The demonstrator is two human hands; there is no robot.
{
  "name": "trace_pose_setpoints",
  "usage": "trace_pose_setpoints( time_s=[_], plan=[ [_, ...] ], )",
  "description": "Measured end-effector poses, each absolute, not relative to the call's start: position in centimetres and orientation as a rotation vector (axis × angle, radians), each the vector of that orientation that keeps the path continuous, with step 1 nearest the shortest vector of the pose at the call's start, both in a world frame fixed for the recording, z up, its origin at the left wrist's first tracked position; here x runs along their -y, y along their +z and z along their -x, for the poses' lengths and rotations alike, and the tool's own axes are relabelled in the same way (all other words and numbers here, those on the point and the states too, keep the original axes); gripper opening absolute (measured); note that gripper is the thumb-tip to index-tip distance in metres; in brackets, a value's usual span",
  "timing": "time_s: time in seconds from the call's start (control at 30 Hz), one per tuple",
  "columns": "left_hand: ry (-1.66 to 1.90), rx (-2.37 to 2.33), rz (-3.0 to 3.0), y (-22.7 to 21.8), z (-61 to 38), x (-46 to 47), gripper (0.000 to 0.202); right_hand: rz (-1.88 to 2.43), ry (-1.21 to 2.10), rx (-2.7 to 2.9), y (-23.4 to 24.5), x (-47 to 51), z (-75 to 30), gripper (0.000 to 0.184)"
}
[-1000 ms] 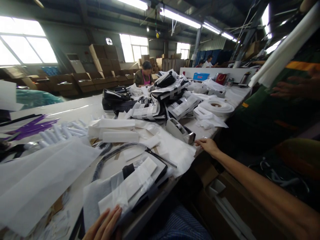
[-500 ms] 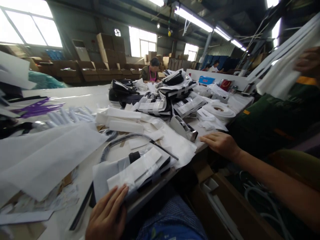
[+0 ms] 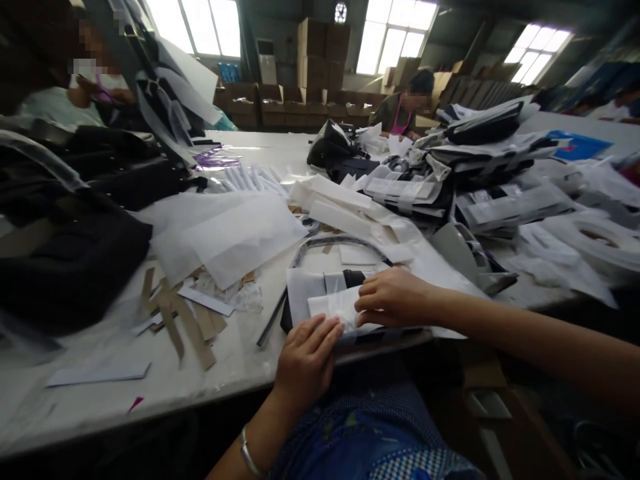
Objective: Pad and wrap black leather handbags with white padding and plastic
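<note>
Flat on the table's front edge lies a black handbag (image 3: 287, 319), its long handle (image 3: 300, 250) wrapped in clear film and arched away from me. White paper (image 3: 320, 305) with shiny clear film covers its upper face. My left hand (image 3: 307, 357) rests on the near side of this paper, fingers stretched out and lying flat. From the right, my right hand (image 3: 393, 297) reaches onto the same paper, its fingers curled and closed close to the left fingertips. What those fingers pinch, if anything, is hidden.
Large white sheets (image 3: 250, 230) and brown card strips (image 3: 190, 327) lie left of the bag. Black bags (image 3: 65, 260) stand at far left. Wrapped bags (image 3: 495, 157) are piled at the back right, near a white roll (image 3: 595, 233). Co-workers (image 3: 400, 110) sit across the table.
My right hand has left the table edge at the right and come onto the paper on the bag. My left hand stays on the paper. The view has swung left.
</note>
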State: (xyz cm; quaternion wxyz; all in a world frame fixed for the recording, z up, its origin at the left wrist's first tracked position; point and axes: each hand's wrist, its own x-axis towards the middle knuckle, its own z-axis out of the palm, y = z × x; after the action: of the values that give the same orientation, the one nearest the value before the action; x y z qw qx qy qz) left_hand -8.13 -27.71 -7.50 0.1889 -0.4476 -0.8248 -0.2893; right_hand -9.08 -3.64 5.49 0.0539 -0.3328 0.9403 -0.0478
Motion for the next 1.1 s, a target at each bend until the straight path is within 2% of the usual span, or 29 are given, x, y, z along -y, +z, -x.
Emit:
trace_pose_setpoints(
  time_s=[0.3,0.4,0.53,0.63,0.83,1.03,1.07,1.1],
  plan=[
    [-0.855,2.279,1.265,-7.9,8.3,27.7,0.045,0.921,0.134,-2.601,4.0,7.4,15.5,0.015],
    [-0.871,2.266,1.271,-8.2,8.3,27.7,0.044,0.845,0.143,-2.523,4.2,9.1,16.7,0.022],
    [-0.876,2.233,1.306,-8.5,8.4,28.1,0.043,0.793,0.434,-2.380,4.9,11.1,18.1,0.023],
    [-0.892,2.253,1.342,-8.4,8.5,28.3,0.044,0.766,0.499,-2.269,4.9,11.5,19.4,0.043],
    [-0.915,2.308,1.311,-8.0,8.6,28.1,0.046,0.550,0.244,-2.364,2.5,7.8,21.5,0.058],
    [-0.886,2.318,1.326,-7.8,8.5,28.1,0.047,0.316,-0.460,-2.741,1.2,3.4,19.3,0.040],
    [-0.882,2.318,1.330,-7.8,8.5,28.1,0.048,0.310,-0.536,-2.802,1.1,3.2,18.4,0.042],
    [-0.878,2.317,1.336,-7.8,8.5,28.2,0.048,0.338,-0.595,-2.832,1.0,3.2,17.3,0.053]
  ],
)
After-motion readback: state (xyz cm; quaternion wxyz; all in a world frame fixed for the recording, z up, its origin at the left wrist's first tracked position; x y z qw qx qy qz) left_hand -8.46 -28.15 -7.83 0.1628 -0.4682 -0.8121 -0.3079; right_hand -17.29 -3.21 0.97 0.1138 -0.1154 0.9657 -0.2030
